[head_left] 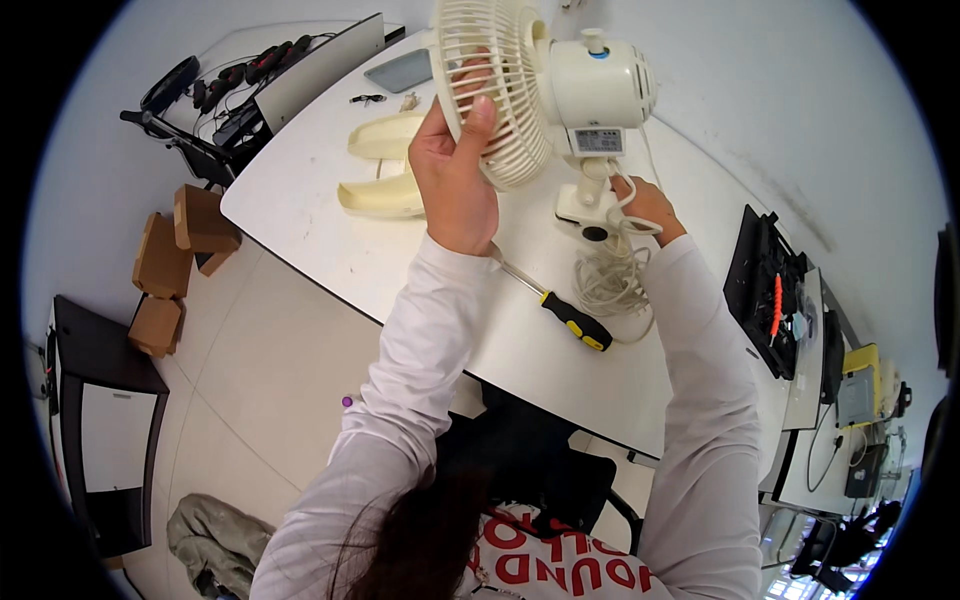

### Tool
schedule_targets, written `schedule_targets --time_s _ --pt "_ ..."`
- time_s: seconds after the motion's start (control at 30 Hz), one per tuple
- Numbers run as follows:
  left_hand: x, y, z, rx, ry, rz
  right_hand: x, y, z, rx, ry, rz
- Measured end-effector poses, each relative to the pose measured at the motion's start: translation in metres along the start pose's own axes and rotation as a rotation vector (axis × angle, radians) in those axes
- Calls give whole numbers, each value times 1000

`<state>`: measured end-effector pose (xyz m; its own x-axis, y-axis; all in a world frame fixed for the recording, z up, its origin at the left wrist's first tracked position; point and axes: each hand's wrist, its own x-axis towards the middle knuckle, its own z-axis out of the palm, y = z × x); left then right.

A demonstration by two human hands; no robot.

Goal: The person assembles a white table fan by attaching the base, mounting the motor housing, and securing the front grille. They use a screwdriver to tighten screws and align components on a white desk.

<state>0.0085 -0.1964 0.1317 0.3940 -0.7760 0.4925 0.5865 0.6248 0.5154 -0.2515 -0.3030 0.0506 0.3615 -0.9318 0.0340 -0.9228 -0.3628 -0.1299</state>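
A cream electric fan (598, 92) is held up over the white table, its motor housing toward the right. My left hand (455, 180) is closed on the edge of its slatted grille (512, 115), thumb on the outside. My right hand (650, 208) is closed at the fan's neck, beside the clamp-like base (585, 208); its fingertips are partly hidden. Below the base lies a coiled pale power cord (610, 280). A black and yellow screwdriver (576, 320) rests near it, its shaft pointing to my left wrist. Two curved cream pieces (385, 200) lie left of my left hand.
A grey flat device (400, 70) and a short black cable (368, 99) lie at the table's back left. Cardboard boxes (165, 258) and a dark cabinet (115, 400) stand on the left floor. A black tray with tools (768, 290) is at the right.
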Motion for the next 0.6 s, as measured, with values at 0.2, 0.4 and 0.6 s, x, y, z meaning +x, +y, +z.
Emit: schedule_targets --time_s 0.2,0.4,0.6 --pt "4 -10 -24 -63 53 -25 10 -9 8 -15 -12 227" --pt "6 -7 -18 -67 0 -31 -5 -39 -11 -13 -18 344" --pt "11 -8 -20 -57 11 -46 0 -15 2 -46 -18 223"
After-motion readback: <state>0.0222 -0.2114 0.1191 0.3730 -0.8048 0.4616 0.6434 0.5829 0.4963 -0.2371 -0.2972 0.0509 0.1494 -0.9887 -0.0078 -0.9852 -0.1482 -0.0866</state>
